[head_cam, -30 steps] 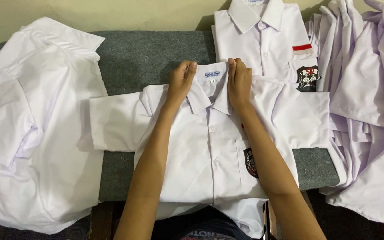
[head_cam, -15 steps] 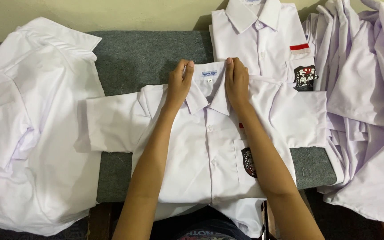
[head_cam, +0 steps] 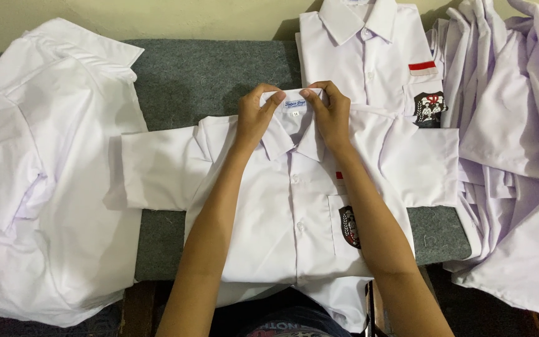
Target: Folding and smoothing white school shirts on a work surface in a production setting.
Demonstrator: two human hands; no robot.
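Pinching the collar point(head_cam: 294, 103) at its two ends, the left hand point(head_cam: 256, 117) and the right hand point(head_cam: 330, 112) sit symmetric on each side of the neck label, equally near to it. From this collar, the white shirt point(head_cam: 291, 218) lies face up on the grey cushion point(head_cam: 207, 81), its long axis running straight toward the person, sleeves spread left and right. Beyond the collar rests a folded shirt point(head_cam: 369, 56); left of it a loose shirt pile point(head_cam: 45, 175).

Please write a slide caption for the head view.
Both hands pinch the collar of a white shirt.
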